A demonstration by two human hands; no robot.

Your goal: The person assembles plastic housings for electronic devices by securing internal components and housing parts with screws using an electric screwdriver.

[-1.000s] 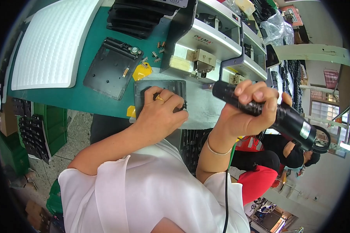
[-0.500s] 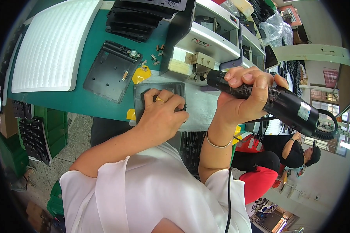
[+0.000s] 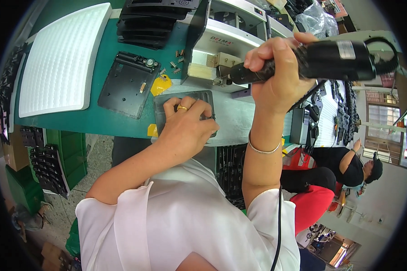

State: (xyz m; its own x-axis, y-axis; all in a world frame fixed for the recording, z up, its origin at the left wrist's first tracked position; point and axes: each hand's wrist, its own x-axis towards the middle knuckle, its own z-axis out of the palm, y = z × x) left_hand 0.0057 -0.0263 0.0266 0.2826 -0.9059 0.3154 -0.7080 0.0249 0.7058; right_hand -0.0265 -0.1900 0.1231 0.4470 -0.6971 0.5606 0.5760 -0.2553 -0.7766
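My right hand (image 3: 280,74) is wrapped around a black electric screwdriver (image 3: 337,61), with a cord curling from its back end. Its tip points at the metal pick-up block (image 3: 226,62) on the front of a grey screw feeder (image 3: 217,40), and appears to meet it. Lower down, my left hand (image 3: 187,124), wearing a ring, curls its fingers over a dark plastic housing (image 3: 162,106) on the table, covering most of it. To its left lies another dark housing (image 3: 126,86) with a round metal part in one corner. Small metal parts (image 3: 176,63) are scattered beside the feeder.
A white dimpled tray (image 3: 61,63) covers the table's left side. Stacked black plastic parts (image 3: 144,27) stand at the back. Yellow tags (image 3: 160,85) lie near the housings. Green crates (image 3: 65,153) stand on the floor at left. A co-worker (image 3: 343,165) sits to the right.
My right hand has swung the screwdriver's back end upward, and its tip has moved left and down toward the feeder's block. My left hand stays on the housing. The whole view has shifted slightly.
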